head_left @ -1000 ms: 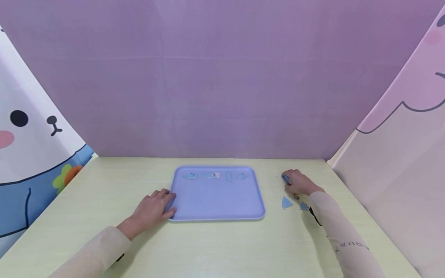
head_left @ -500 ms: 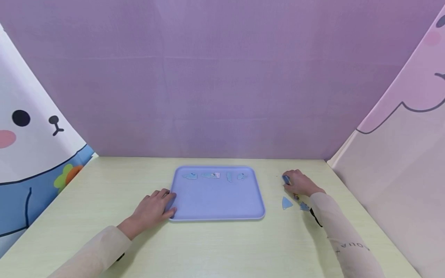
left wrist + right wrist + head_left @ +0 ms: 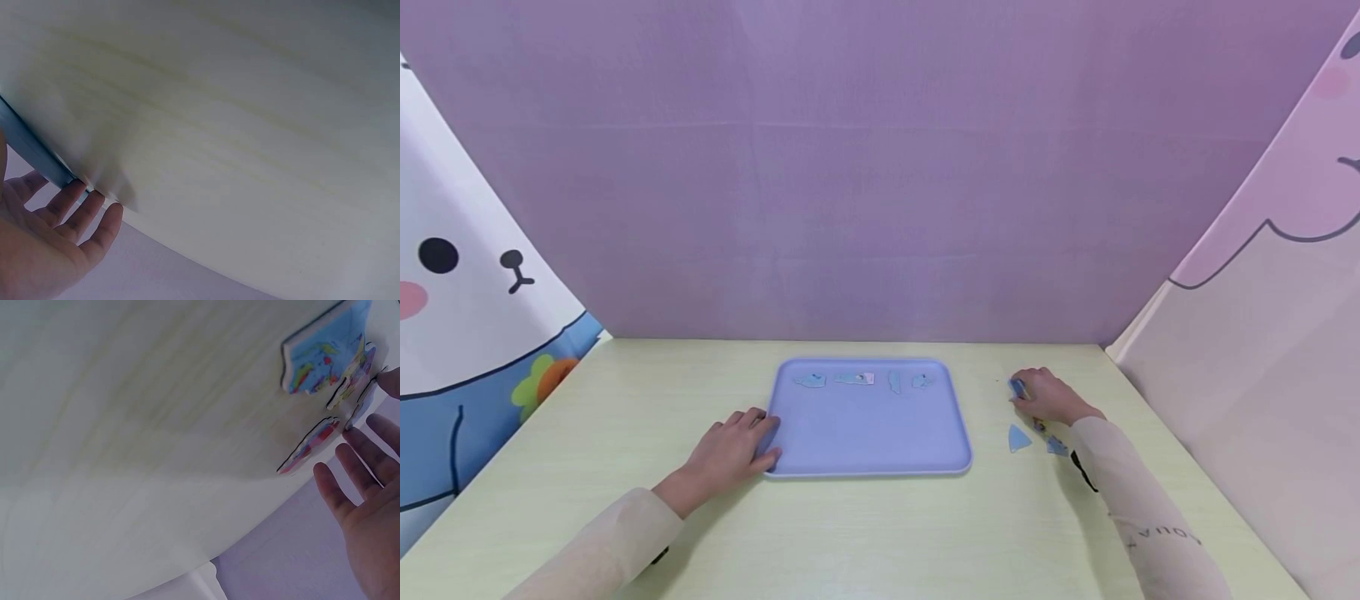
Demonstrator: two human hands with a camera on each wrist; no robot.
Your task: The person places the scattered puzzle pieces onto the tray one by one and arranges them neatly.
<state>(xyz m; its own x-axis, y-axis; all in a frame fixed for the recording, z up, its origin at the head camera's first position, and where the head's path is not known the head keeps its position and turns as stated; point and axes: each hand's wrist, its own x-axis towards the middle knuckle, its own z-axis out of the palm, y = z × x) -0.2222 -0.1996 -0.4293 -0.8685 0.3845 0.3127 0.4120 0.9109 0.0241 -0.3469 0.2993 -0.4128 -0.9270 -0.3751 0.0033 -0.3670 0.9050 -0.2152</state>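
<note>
At the left side of the lavender tray (image 3: 865,429), my left hand (image 3: 726,454) holds the rim, its thumb lying over the near left corner. In the left wrist view the fingertips meet the tray's blue edge (image 3: 37,150). On the right of the table my right hand (image 3: 1047,394) pinches a small blue puzzle piece (image 3: 1017,387) between thumb and fingers. The right wrist view shows that piece (image 3: 362,405) low at the tabletop, partly hidden by the fingers. Several light-blue puzzle pieces (image 3: 854,379) lie in a row along the tray's far side.
Near the right wrist lie a triangular blue piece (image 3: 1018,438) and another blue piece (image 3: 1057,446). A red-patterned piece (image 3: 309,445) lies close by in the right wrist view. A purple backdrop (image 3: 865,250) stands behind the pale wooden table (image 3: 865,533).
My right hand has shifted very slightly right, keeping the blue puzzle piece between thumb and fingers. My left hand and the tray have stayed still.
</note>
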